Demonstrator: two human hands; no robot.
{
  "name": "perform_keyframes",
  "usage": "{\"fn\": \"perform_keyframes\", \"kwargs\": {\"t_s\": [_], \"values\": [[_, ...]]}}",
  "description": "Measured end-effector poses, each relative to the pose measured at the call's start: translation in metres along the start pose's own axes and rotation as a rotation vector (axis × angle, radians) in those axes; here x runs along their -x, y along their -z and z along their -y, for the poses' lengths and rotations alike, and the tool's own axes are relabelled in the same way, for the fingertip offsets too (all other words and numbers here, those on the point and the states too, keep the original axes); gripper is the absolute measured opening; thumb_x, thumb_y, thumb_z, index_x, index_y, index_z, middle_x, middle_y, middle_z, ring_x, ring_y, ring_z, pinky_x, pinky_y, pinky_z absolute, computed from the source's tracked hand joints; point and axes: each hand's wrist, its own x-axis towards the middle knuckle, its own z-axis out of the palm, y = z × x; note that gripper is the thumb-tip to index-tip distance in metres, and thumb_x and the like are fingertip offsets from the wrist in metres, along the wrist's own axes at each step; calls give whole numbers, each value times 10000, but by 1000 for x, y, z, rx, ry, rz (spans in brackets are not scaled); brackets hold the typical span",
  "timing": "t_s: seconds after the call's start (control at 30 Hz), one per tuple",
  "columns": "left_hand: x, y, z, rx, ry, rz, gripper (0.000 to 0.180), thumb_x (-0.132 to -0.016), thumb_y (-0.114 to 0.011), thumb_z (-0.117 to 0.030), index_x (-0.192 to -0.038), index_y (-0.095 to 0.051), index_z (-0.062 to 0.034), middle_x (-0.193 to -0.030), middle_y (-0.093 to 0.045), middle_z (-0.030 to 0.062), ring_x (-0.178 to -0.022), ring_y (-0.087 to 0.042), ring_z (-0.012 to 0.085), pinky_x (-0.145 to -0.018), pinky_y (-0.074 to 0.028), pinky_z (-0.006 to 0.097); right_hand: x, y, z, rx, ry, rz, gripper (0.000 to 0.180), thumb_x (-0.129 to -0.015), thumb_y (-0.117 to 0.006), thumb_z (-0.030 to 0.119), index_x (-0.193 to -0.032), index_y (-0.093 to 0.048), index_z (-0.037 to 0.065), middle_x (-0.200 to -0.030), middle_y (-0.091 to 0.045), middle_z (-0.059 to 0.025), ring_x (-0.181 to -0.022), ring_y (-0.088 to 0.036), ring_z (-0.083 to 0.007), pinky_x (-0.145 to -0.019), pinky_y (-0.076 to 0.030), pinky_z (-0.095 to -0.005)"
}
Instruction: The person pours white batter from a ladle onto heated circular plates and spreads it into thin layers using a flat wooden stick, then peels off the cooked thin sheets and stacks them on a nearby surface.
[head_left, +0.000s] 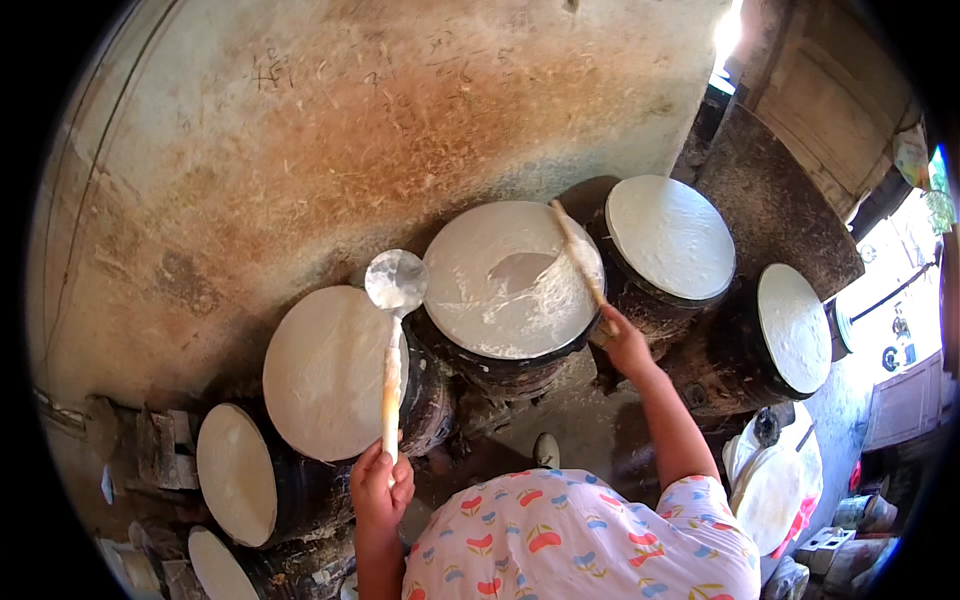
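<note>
My left hand (382,488) is closed around the long handle of a ladle (397,282). The ladle's round bowl is coated with white batter and hangs above the gap between two griddles. My right hand (624,343) grips a pale wooden batter spreader (580,250). The spreader lies tilted across the right side of the middle griddle (460,325). White batter covers most of that round griddle, with rough streaks beside the spreader and a greyer patch near the centre. Left of it, a large griddle (325,380) bears a smooth white layer.
Two more white-coated griddles, one at the back right (670,235) and one farther right (795,325), stand on dark drum stoves. Other griddles (235,475) sit at the lower left. Behind rises a stained wall (380,110). A stack of round white sheets (768,500) is at the lower right.
</note>
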Motion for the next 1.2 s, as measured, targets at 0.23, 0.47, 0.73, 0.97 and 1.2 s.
{"fn": "perform_keyframes", "kwargs": {"t_s": [0.23,0.47,0.73,0.97,1.2], "values": [[-10,23,-21,689,-11,467,484,-986,-375,-168,-1380,-290,100,-701,-434,60,-436,-412,95,-328,-342,231,14,10,9,31,-27,-52,595,-805,-500,-59,-1346,-502,187,-1141,-640,-173,-1015,-632,-294,-888,-466,-312],[-24,1,-23,168,-39,169,382,-947,-507,-157,-1254,-490,71,-662,-456,25,-394,-366,48,-303,-293,185,48,-15,62,174,-85,201,605,-806,-490,-44,-1358,-492,205,-879,-651,-212,-707,-633,-285,-692,-503,-376],[-19,9,-13,66,-44,224,393,-930,-538,-154,-1253,-493,65,-682,-490,51,-424,-417,79,-352,-344,194,61,3,47,45,-132,65,624,-790,-477,-42,-1361,-486,209,-932,-656,-233,-739,-654,-304,-710,-507,-382],[-21,11,-16,80,35,325,423,-922,-559,-136,-1268,-460,86,-697,-502,73,-431,-436,88,-348,-360,208,73,-50,87,144,25,295,637,-794,-489,-39,-1353,-487,267,-919,-650,-246,-783,-656,-350,-733,-509,-416],[-17,-1,-34,102,-1,315,373,-923,-544,-125,-1231,-483,76,-679,-491,72,-421,-417,79,-335,-337,191,11,-19,45,-50,-130,17,567,-819,-495,-48,-1334,-529,187,-854,-653,-154,-664,-599,-196,-613,-482,-311]]}}
